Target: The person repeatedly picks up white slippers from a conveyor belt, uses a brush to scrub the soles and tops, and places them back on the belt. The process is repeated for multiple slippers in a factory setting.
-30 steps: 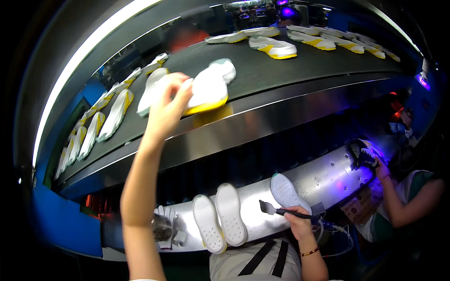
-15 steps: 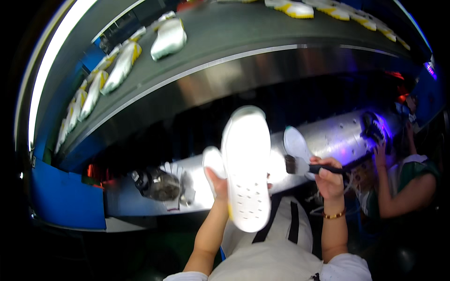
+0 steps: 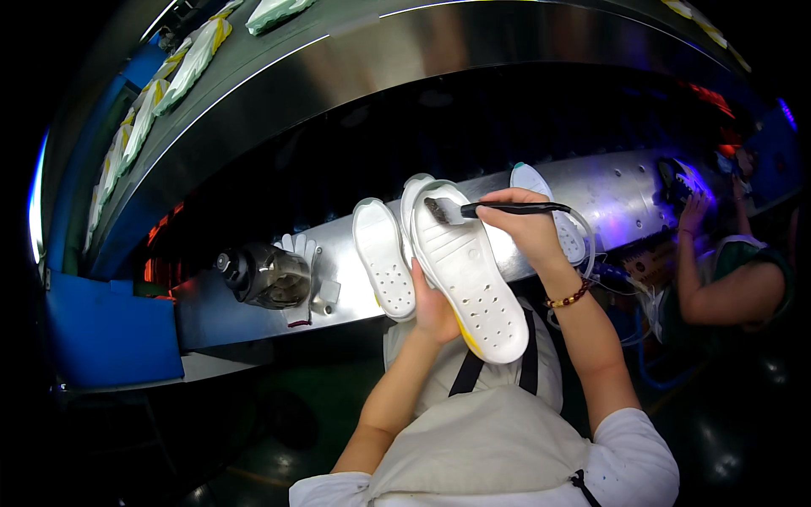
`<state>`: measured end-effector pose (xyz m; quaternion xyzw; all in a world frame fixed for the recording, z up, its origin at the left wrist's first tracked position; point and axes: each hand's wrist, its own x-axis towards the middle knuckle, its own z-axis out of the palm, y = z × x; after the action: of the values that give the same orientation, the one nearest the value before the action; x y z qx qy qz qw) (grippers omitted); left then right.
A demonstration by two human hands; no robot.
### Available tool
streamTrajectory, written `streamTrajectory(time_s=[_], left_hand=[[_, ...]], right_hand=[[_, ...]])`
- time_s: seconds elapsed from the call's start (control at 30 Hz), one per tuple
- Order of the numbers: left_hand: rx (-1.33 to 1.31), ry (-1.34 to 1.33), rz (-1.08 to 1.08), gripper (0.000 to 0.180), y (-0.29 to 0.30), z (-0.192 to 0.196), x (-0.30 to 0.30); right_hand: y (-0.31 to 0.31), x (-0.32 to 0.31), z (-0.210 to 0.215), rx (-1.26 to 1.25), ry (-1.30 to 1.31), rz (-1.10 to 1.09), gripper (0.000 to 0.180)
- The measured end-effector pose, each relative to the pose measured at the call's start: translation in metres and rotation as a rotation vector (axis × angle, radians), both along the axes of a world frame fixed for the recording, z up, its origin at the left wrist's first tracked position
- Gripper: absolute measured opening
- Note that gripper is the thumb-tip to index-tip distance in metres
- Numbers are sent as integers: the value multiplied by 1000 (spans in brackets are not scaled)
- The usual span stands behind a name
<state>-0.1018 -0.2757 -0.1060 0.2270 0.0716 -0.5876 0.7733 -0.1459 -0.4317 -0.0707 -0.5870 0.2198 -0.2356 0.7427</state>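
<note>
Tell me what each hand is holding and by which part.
The left hand grips the white shoe sole from beneath, about midway along its edge. The right hand holds the black brush by its handle, bristles on the sole's upper end.

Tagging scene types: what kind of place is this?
Likely a shoe factory line: rows of soles on a conveyor belt, more soles on a metal bench, and the right hand brushing a white sole held by the left hand.

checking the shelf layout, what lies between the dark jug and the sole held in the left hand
In the head view, a white glove and another white sole lie between the dark jug and the held sole.
</note>
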Motion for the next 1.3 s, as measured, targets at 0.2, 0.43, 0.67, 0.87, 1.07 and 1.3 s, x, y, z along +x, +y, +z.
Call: streamTrajectory(time_s=[0.2,0.43,0.67,0.87,1.07,1.3], left_hand=[[167,-117,132,74,-1,-5,20],[41,-184,118,75,29,4,41],[-243,-2,-45,81,1,34,8],[-258,-82,189,69,8,35,25],[-218,-249,220,82,-2,48,31],[-159,-474,382,84,-7,59,43]], right_hand=[[40,-3,1,-868,-114,90,17],[30,-52,15,-447,105,629,18],[7,-11,42,-298,-44,301,15],[9,-31,48,-85,-152,543,15],[14,-32,44,-383,-202,634,17],[6,-38,34,-349,-236,535,18]])
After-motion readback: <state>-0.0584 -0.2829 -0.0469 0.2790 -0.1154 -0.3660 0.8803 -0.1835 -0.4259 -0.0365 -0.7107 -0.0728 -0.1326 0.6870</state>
